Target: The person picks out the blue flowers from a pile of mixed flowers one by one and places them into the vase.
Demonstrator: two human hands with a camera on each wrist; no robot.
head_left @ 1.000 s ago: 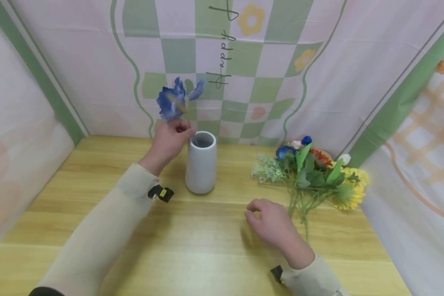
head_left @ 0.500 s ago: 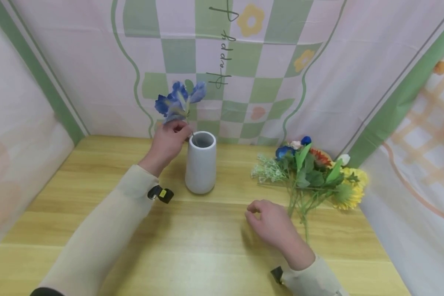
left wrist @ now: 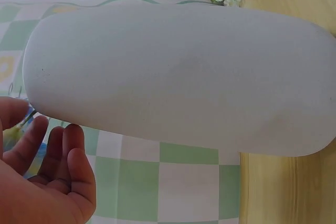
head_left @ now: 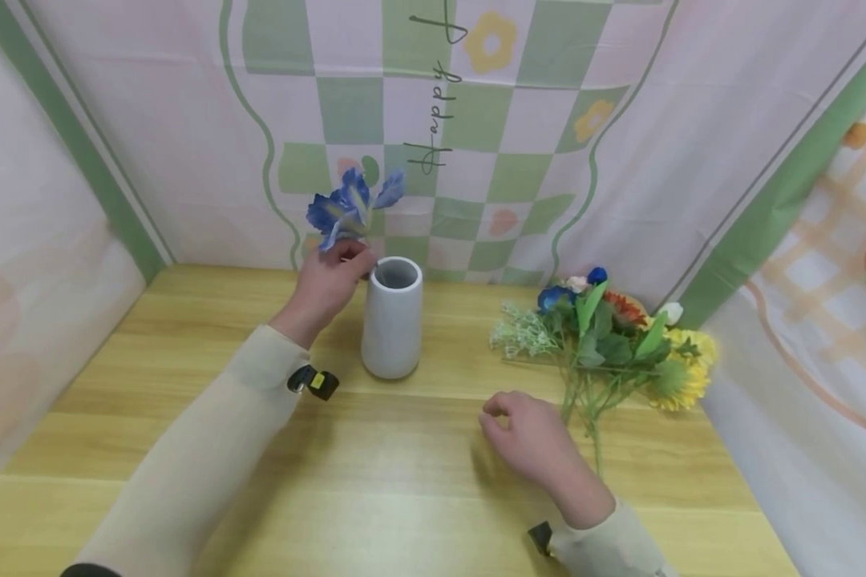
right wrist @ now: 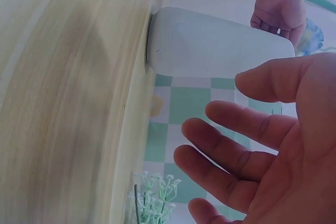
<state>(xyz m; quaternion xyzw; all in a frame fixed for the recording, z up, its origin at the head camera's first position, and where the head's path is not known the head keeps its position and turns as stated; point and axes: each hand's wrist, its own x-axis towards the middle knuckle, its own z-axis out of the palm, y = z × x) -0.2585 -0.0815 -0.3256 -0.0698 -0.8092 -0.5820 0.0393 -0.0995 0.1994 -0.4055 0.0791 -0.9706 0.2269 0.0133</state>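
A blue artificial flower (head_left: 346, 207) stands over the left side of the vase mouth, its stem going into the opening. My left hand (head_left: 329, 280) pinches that stem between thumb and finger, just above the rim. The white vase (head_left: 392, 332) stands upright on the table; in the left wrist view its pale wall (left wrist: 173, 77) fills the middle. To the vase's right, my right hand (head_left: 527, 437) holds nothing. Its fingers (right wrist: 231, 171) are loosely bent and apart in the right wrist view. How deep the stem reaches is hidden inside the vase.
Several artificial flowers lie in a bunch at the table's right: yellow blooms (head_left: 681, 373), a red bloom (head_left: 624, 307), blue blooms (head_left: 556, 298) and small white sprigs (head_left: 523, 332). Their stems point toward my right hand. A printed cloth (head_left: 476, 120) hangs behind the wooden table (head_left: 404, 489).
The blue flower has turned about its stem and sunk slightly toward the vase, still pinched by my left hand. My right hand and the vase stay where they were.
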